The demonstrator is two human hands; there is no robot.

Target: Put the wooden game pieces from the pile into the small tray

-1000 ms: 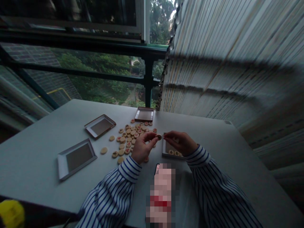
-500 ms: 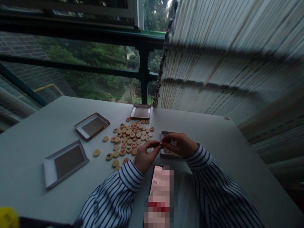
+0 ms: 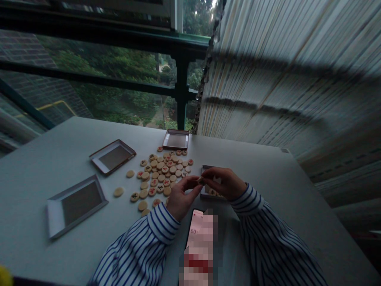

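Between the fingertips of both hands is a small round xiangqi piece [image 3: 201,180]. My left hand [image 3: 183,196] pinches it from the left, thumb and forefinger closed. From the other side my right hand [image 3: 226,182] pinches the same piece, above a shallow box [image 3: 206,194]. Some wooden pieces [image 3: 213,192] lie in that box, partly hidden by my right hand. Left of my hands spreads a heap of round wooden xiangqi pieces [image 3: 161,178], some showing red or black characters, others blank side up.
A grey box lid [image 3: 80,200] and a brown-rimmed tray [image 3: 113,157] lie on the left of the white table [image 3: 32,174]. Another brown-rimmed tray [image 3: 176,140] sits at the far edge by the window. A phone [image 3: 196,234] lies in front of me, partly pixelated.
The piece between my fingertips has turned and shows more of its face. My hands stay nearly in place; the whole view has shifted slightly.
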